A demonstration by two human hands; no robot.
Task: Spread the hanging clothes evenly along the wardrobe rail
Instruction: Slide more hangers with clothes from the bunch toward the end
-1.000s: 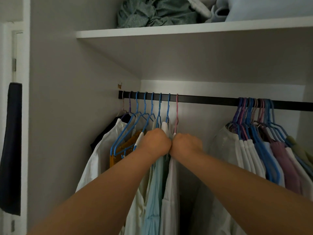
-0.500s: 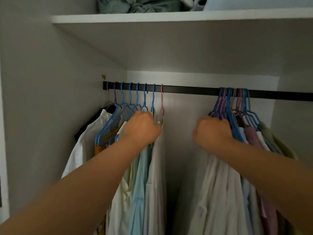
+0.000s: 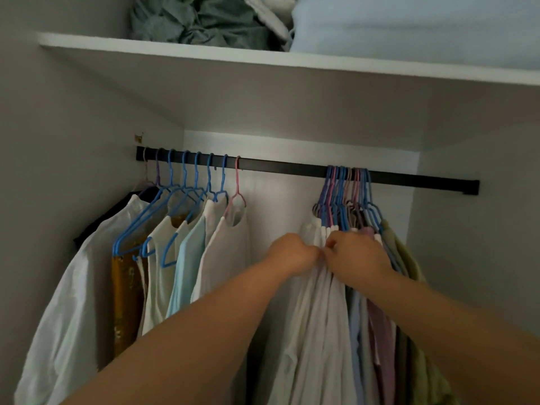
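Here, your left hand [image 3: 293,252] and right hand [image 3: 355,258] pinched white shirts [image 3: 318,302] in the bunched right cluster; tugging fabric risked slipping garments off their hangers [image 3: 344,194].

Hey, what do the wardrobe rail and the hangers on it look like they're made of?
Wardrobe rail: probably metal, matte black; it's thin, straight and dull, without glare. Blue hangers and pink hanger: thin coloured rods, likely plastic or plastic-coated wire; the picture is too soft to tell which.
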